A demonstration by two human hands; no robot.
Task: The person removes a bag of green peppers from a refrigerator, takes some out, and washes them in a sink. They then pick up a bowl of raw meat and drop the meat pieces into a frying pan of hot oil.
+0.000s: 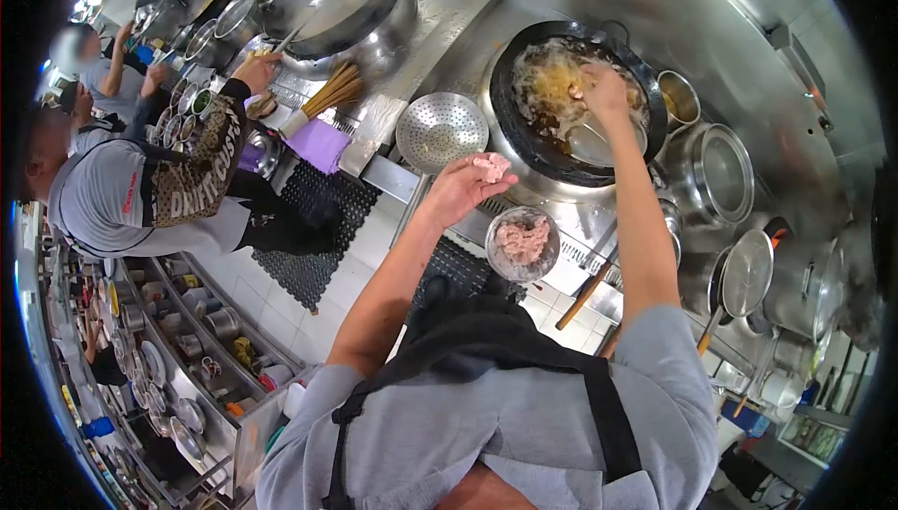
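A lump of pink minced meat (492, 167) rests on the fingers of my left hand (462, 190), palm up, beside the wok. Below it sits a metal bowl (496, 265) with more pink meat (524, 239). My right hand (604, 94) reaches over the large black wok (510, 140), its fingers pinched low above bubbling oil (552, 80); a small reddish bit shows at the fingertips, too small to name. A round strainer or ladle (599, 143) lies in the wok under my right wrist.
A perforated strainer (441, 132) lies left of the wok. Pots (716, 173) and a metal cup (679, 98) stand at the right. A wooden handle (585, 300) sticks out over the counter edge. A co-worker (140, 192) stands at another wok (327, 14) on the left.
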